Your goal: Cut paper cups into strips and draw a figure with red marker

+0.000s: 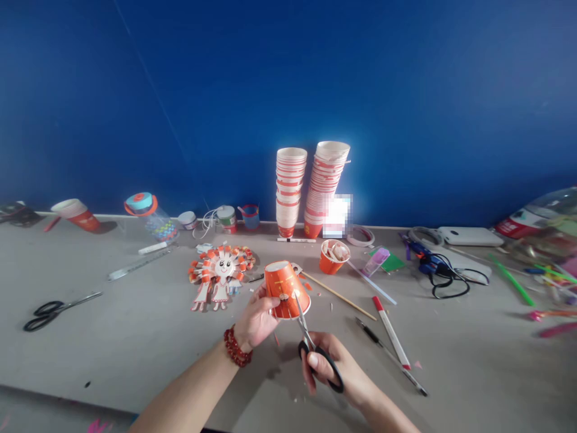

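Orange cup (278, 278) tilts rim-down over the worktop (162, 337), pinched by the thumb and fingers of the left hand (260, 316), while the right hand (331, 356) curls round scissors (305, 332) whose blades reach the cup's right side, paper dolls (222, 282) lying left.

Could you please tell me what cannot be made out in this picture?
Head view: the inside of the cup, hidden by its own side.
Head view: some fingers of the left hand, behind the cup.
Head view: the end of the red-labelled bottle, cut off by the right edge.
Head view: what the pixelated patch covers.
Head view: markings on the ruler, too small and blurred.
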Demonstrator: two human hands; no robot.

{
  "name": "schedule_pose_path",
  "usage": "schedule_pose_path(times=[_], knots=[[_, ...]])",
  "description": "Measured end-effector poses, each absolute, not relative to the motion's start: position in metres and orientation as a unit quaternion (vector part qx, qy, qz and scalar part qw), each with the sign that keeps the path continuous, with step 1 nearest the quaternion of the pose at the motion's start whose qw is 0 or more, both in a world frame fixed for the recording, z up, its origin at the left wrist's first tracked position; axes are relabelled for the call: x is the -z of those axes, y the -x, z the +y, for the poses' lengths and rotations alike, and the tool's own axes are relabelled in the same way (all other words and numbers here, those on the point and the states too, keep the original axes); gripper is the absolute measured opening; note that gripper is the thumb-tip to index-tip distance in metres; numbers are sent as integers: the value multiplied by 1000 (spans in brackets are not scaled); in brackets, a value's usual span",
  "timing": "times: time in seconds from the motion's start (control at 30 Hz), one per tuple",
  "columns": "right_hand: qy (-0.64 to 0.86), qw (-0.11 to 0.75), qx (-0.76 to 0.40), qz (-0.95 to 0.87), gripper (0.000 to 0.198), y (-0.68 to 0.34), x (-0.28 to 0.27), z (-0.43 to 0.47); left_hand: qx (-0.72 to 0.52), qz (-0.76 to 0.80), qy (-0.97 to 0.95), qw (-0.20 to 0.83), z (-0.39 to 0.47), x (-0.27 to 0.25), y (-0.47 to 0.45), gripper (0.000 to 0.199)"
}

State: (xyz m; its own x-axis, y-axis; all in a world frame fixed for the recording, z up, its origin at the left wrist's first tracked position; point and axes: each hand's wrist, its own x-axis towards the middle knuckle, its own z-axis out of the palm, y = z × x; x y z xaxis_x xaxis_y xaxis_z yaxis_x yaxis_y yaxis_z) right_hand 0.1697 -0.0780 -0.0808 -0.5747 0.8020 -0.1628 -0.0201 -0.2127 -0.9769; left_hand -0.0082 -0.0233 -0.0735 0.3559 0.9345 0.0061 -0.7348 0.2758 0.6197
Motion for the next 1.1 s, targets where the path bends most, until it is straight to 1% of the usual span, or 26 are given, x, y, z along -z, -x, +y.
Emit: schedule_pose_path(times=[0.33, 0.5, 0.7, 0.97, 1.1], knots=[[393, 304, -667, -555, 62, -169, 85, -78, -540, 186, -266, 776, -23, 75, 7, 29], [418, 309, -643, -563, 64, -169, 89, -76, -541, 190, -270, 774, -22, 77, 7, 31], [440, 327, -628, -552, 64, -168, 94, -76, -544, 169, -249, 783, -23, 78, 7, 25], [473, 334, -592, -561, 63, -168, 98, -74, -531, 185, -281, 778, -28, 80, -2, 35], [476, 331, -590, -562, 63, -169, 99, -74, -530, 216, -288, 768, -29, 79, -4, 26]])
